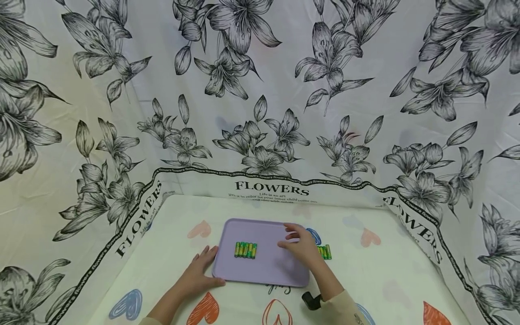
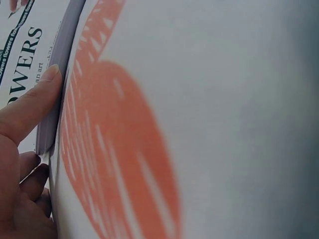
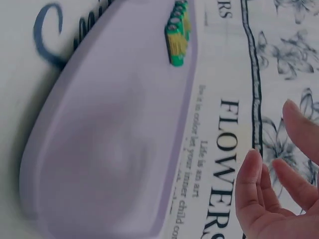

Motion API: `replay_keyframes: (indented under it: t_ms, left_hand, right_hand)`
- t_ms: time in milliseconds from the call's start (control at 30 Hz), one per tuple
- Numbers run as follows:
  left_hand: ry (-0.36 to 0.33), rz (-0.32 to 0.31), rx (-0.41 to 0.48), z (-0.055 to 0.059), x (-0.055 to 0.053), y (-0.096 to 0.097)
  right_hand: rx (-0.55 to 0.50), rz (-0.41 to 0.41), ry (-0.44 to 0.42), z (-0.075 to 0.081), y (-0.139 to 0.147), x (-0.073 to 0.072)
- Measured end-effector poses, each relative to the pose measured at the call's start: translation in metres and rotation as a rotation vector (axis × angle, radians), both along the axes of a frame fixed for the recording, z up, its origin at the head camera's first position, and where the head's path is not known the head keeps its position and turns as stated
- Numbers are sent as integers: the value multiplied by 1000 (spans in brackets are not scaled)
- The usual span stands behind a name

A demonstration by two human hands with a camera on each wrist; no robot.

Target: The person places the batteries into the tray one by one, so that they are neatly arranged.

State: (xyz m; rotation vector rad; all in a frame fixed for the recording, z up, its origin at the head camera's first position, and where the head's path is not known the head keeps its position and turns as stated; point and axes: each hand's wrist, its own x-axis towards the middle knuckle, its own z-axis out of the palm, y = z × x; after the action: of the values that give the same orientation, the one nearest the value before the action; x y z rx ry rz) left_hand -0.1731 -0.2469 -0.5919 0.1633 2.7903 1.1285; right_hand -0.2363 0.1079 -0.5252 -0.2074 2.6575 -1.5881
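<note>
A lilac tray (image 1: 268, 268) lies on the cloth. Several green and yellow batteries (image 1: 245, 250) stand side by side in a row on its left half; the right wrist view shows the same batteries (image 3: 177, 37) near the tray's far rim. My left hand (image 1: 198, 271) rests at the tray's near left corner, its fingers along the left side and its thumb (image 2: 37, 102) against the front rim. Over the right part of the tray hovers my right hand (image 1: 302, 247), fingers loosely bent and spread from the thumb, with nothing between them. It partly hides that side of the tray.
More batteries (image 1: 325, 252) lie on the cloth just right of the tray, partly hidden behind the right wrist. A white tablecloth (image 1: 365, 280) with printed hearts covers the surface. Flower-printed curtains (image 1: 260, 135) enclose it at the back and both sides.
</note>
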Motion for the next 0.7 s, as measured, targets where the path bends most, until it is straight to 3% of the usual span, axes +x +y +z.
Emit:
replay_keyframes:
  t_ms: [200,400,700]
  left_hand:
    - [4,-5,15,-1,0,-1]
    - [6,-7,13,2,1,1]
    - [1,-10,19,3,1,1]
  right_hand:
    - [8,-72,32,4,23,6]
    - [12,-83,48,-1,44,10]
    - [46,-107,-8,-9,82,12]
